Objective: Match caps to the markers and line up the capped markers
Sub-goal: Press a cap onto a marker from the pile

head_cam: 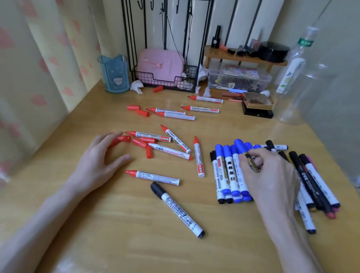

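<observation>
A: Mid-left, the left hand (100, 160) lies on the desk (159, 258), fingers straight, tips touching a red cap (123, 139). Uncapped red markers (153, 177) scatter centre.

B: Light, stiff, probably slick, so I'd pinch barrels mid-length. At right, the right hand (271, 177) grips a black marker (251, 162) over the blue row (233, 181).

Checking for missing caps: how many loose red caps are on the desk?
7 red caps: one by the wire basket, two together mid-desk, four clustered by the left hand. Others may be hidden.

I count nine uncapped white whiteboard markers with red tips (156, 177), seven loose red plastic caps (142, 112) and one lone black-capped white marker (179, 211).
</observation>
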Available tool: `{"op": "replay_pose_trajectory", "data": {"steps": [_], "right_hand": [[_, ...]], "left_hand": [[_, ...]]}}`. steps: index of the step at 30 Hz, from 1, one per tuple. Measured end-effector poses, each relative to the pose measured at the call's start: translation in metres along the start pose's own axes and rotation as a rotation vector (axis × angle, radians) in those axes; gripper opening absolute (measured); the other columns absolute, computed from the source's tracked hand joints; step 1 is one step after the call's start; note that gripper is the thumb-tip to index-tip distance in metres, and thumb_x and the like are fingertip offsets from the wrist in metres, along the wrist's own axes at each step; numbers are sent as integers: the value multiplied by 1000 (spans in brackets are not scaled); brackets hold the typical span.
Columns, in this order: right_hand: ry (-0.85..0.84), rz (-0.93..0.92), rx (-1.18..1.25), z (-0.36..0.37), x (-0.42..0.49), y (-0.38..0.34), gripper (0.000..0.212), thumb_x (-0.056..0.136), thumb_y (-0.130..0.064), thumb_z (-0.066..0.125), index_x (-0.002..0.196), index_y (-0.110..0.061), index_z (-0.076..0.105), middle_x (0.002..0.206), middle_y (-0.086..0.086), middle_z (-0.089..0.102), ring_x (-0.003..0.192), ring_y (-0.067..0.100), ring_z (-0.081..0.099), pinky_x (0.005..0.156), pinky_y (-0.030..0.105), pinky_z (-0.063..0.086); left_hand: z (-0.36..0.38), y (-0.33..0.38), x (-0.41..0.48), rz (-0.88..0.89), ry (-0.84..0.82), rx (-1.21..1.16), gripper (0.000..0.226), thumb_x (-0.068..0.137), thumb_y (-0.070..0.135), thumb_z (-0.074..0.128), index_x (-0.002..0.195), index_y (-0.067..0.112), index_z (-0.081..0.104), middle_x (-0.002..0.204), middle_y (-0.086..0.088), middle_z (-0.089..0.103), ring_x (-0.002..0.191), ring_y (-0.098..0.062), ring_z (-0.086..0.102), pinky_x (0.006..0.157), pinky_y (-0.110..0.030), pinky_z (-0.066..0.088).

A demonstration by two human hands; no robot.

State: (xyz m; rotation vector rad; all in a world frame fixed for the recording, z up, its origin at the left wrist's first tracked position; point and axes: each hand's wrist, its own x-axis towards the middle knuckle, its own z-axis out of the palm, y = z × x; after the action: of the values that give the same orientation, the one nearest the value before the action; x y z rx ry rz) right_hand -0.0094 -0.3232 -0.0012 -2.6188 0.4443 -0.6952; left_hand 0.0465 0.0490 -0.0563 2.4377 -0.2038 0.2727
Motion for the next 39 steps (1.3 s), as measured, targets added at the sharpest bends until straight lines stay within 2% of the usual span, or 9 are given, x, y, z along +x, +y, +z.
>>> {"op": "replay_pose_trajectory", "data": {"steps": [5, 10, 17, 22, 24, 27, 30, 35, 39], "right_hand": [[-5, 71, -13, -4, 3, 2, 23, 95, -44, 66, 103, -24, 73, 90, -5, 75, 86, 33, 67, 62, 33, 40], [-16, 93, -18, -6, 5, 4, 31, 96, -47, 65, 118, -26, 70, 98, -7, 75, 94, 29, 69, 67, 33, 43], [-46, 114, 87, -2, 7, 7, 22, 95, -32, 63, 115, -28, 71, 97, -7, 68, 84, 21, 63, 64, 31, 42], [-39, 105, 126, 1, 8, 6, 23, 96, -31, 64, 117, -27, 72, 103, -5, 65, 88, 20, 61, 66, 29, 35], [18, 41, 113, 0, 6, 4, 22, 96, -31, 64, 116, -24, 72, 102, -4, 62, 91, 20, 58, 68, 29, 34], [130, -134, 79, 1, -2, -4, 21, 94, -25, 67, 113, -19, 74, 100, 0, 62, 96, 23, 55, 74, 35, 45], [154, -320, 143, 8, -16, -22, 17, 93, -24, 68, 107, -18, 75, 99, 0, 60, 94, 24, 54, 79, 37, 47], [15, -481, 105, 27, -31, -39, 17, 92, -31, 69, 106, -21, 73, 100, -5, 61, 97, 24, 52, 84, 39, 46], [-157, -502, -13, 41, -34, -27, 39, 94, -49, 60, 128, -30, 68, 124, -4, 60, 120, 24, 50, 96, 41, 41]], "left_hand": [[3, 11, -1, 41, 6, -43, 68, 86, 48, 69, 147, 21, 55, 135, 2, 57, 127, -14, 54, 108, -26, 38], [10, 22, -3, 102, 19, -113, 54, 90, 42, 68, 140, 34, 52, 133, 7, 55, 125, -5, 51, 107, -18, 34], [21, 25, -2, 118, 16, -153, 59, 90, 39, 69, 145, 21, 57, 139, 4, 56, 131, -9, 53, 113, -27, 37], [23, 28, -2, 121, 9, -195, 51, 93, 40, 65, 142, 28, 57, 136, 4, 58, 120, 14, 51, 103, -1, 30], [22, 27, -1, 107, 10, -208, 48, 97, 40, 60, 143, 27, 57, 134, 4, 59, 117, 16, 51, 99, 1, 32], [19, 26, 0, 72, 25, -234, 45, 102, 40, 52, 144, 26, 58, 134, 4, 61, 112, 9, 54, 95, -1, 34], [12, 23, 1, 48, 46, -260, 42, 105, 39, 47, 143, 25, 58, 136, 5, 61, 112, 14, 53, 98, 0, 33], [5, 13, 1, -3, 36, -322, 46, 105, 42, 47, 145, 23, 57, 143, 7, 61, 133, -6, 56, 115, -30, 41], [6, 15, 0, -19, 37, -330, 45, 104, 41, 50, 144, 23, 59, 140, 5, 63, 130, -7, 58, 109, -24, 40]]}}
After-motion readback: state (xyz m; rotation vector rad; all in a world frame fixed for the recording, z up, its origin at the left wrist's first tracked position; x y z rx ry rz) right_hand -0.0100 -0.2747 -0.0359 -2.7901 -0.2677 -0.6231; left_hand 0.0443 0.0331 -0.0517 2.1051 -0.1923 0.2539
